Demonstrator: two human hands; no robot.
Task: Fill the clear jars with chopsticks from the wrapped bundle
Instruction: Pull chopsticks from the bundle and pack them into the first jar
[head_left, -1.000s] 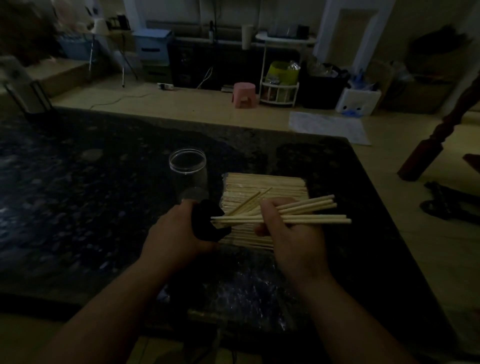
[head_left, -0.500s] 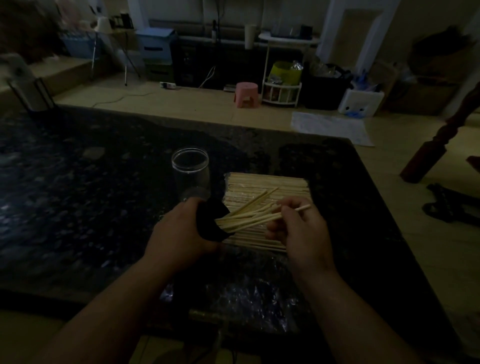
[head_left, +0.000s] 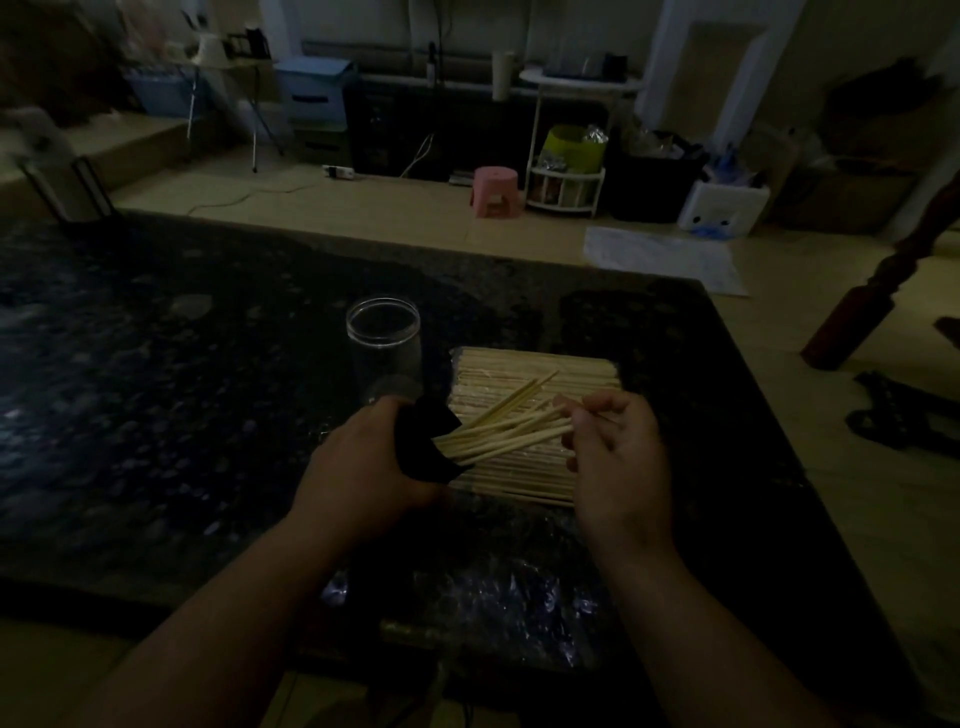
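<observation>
Lighting dim. Left hand (head_left: 358, 467): fingers curled around a dark object (head_left: 423, 444); what it is cannot be made out. A fan of loose chopsticks (head_left: 509, 431) sticks out of it toward the right hand (head_left: 618, 457). Right hand: fingers curled, thumb and fingertips pinching the far ends of the chopsticks. Wrapped bundle (head_left: 535, 366) lies flat on the desk (head_left: 156, 364), under and just beyond both hands. Clear jar (head_left: 384, 345) stands upright just beyond the left hand, beside the bundle's left end.
</observation>
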